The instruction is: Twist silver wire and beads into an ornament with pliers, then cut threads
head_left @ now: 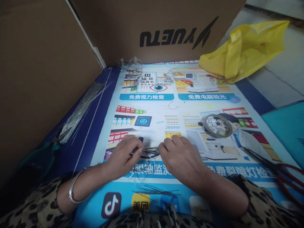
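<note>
The person's two sleeves (pixel 33 204) are tan with dark spots (a bit like a leopard). A thin, shiny silver bangle (pixel 71 192) circles the left arm (pixel 95 179).

Looks dim overall, with a cool, slightly hazy cast, brightest across the middle of the printed sheet (pixel 154 109). Falls into heavy shade over the left cardboard panel (pixel 42 69), nearly black around the green-handled pliers (pixel 56 146). Shows paler light on the floor tiles (pixel 273 79) at upper right. Glints faintly off the bracelet (pixel 70 190). Softens the metal tool (pixel 151 148) and smears the dark wires (pixel 156 190) below. Stretches and blurs the scissors (pixel 266 163) toward the right edge. Leaves the light's source unclear.
</note>
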`<move>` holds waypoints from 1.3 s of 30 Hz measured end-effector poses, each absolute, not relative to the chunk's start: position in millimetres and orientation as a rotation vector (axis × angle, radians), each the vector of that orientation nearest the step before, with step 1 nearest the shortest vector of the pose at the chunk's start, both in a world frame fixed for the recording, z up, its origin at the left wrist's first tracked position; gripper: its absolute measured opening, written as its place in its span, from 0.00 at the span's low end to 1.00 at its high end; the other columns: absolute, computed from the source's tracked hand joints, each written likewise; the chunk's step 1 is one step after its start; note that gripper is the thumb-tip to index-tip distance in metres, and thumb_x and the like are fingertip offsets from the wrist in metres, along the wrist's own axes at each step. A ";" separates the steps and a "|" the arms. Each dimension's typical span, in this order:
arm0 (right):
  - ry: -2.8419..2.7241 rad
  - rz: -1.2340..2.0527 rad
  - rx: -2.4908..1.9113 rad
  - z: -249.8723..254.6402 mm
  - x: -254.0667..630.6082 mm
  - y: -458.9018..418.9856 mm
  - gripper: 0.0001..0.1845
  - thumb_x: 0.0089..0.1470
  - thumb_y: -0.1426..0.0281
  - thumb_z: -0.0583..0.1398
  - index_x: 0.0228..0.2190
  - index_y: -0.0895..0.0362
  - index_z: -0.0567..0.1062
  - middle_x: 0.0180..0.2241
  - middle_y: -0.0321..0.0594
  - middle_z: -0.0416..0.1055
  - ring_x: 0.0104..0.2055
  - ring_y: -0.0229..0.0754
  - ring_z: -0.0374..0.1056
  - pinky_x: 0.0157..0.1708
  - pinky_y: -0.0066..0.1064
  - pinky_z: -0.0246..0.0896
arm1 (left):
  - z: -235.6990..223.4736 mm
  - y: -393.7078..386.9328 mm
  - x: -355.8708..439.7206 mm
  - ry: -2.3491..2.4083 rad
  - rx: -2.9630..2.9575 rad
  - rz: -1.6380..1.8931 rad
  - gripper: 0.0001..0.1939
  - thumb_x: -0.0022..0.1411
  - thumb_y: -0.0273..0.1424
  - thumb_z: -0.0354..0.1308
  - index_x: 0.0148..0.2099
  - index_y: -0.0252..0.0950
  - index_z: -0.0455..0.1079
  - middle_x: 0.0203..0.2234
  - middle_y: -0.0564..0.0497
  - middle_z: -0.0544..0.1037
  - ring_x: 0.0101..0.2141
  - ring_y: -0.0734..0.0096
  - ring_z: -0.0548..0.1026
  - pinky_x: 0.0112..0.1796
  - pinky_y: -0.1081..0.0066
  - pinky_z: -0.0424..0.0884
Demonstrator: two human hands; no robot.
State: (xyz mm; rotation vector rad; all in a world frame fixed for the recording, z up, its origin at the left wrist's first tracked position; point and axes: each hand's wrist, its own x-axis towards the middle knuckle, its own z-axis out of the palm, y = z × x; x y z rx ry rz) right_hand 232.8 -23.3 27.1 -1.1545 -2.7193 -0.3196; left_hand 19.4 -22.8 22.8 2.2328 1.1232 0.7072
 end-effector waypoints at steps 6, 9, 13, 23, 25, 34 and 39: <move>-2.728 -0.314 -1.127 27.5 232.5 -23.1 0.05 0.46 0.79 0.57 0.24 0.57 0.68 0.23 0.39 0.64 0.28 0.41 0.54 0.27 0.34 0.36 | 22.9 -22.4 19.9 1.116 2.250 0.730 0.08 0.63 0.26 0.44 0.34 0.36 0.63 0.26 0.50 0.69 0.31 0.69 0.66 0.33 0.67 0.65; -2.741 -0.319 -1.136 28.3 231.7 -24.5 0.05 0.45 0.79 0.57 0.24 0.57 0.68 0.23 0.39 0.64 0.27 0.41 0.54 0.26 0.34 0.35 | 23.2 -23.0 19.9 1.121 2.262 0.728 0.08 0.63 0.26 0.44 0.34 0.36 0.63 0.26 0.50 0.70 0.30 0.69 0.67 0.33 0.67 0.66; -2.755 -0.310 -1.152 29.4 230.8 -26.8 0.06 0.45 0.80 0.57 0.24 0.57 0.68 0.23 0.39 0.64 0.27 0.41 0.54 0.26 0.33 0.35 | 23.6 -23.5 19.6 1.119 2.287 0.732 0.07 0.63 0.26 0.44 0.34 0.36 0.63 0.26 0.50 0.70 0.30 0.69 0.67 0.32 0.68 0.66; -2.764 -0.320 -1.157 29.8 230.8 -28.8 0.06 0.44 0.80 0.58 0.24 0.57 0.68 0.23 0.39 0.65 0.26 0.42 0.55 0.25 0.34 0.35 | 26.8 -23.1 21.7 1.123 2.267 0.782 0.06 0.61 0.24 0.46 0.33 0.36 0.63 0.31 0.49 0.69 0.34 0.70 0.68 0.33 0.69 0.67; -2.763 -0.331 -1.159 30.0 230.3 -29.0 0.06 0.45 0.80 0.57 0.25 0.58 0.68 0.23 0.39 0.65 0.26 0.41 0.56 0.25 0.34 0.35 | 26.4 -23.6 21.5 1.127 2.276 0.782 0.06 0.61 0.23 0.46 0.33 0.36 0.62 0.31 0.49 0.69 0.35 0.70 0.68 0.34 0.69 0.67; -2.735 -0.328 -1.174 29.1 231.7 -28.1 0.06 0.45 0.80 0.56 0.25 0.57 0.68 0.23 0.39 0.65 0.27 0.41 0.55 0.26 0.33 0.37 | 23.7 -24.0 20.0 1.120 2.226 0.776 0.07 0.62 0.24 0.46 0.33 0.36 0.62 0.31 0.49 0.69 0.35 0.69 0.67 0.36 0.68 0.67; -2.723 -0.316 -1.163 28.3 232.1 -26.2 0.05 0.45 0.79 0.57 0.25 0.57 0.69 0.23 0.40 0.65 0.28 0.42 0.55 0.27 0.34 0.38 | 22.9 -26.8 19.2 1.151 2.229 0.785 0.06 0.62 0.23 0.46 0.32 0.36 0.61 0.31 0.50 0.68 0.37 0.68 0.66 0.38 0.67 0.64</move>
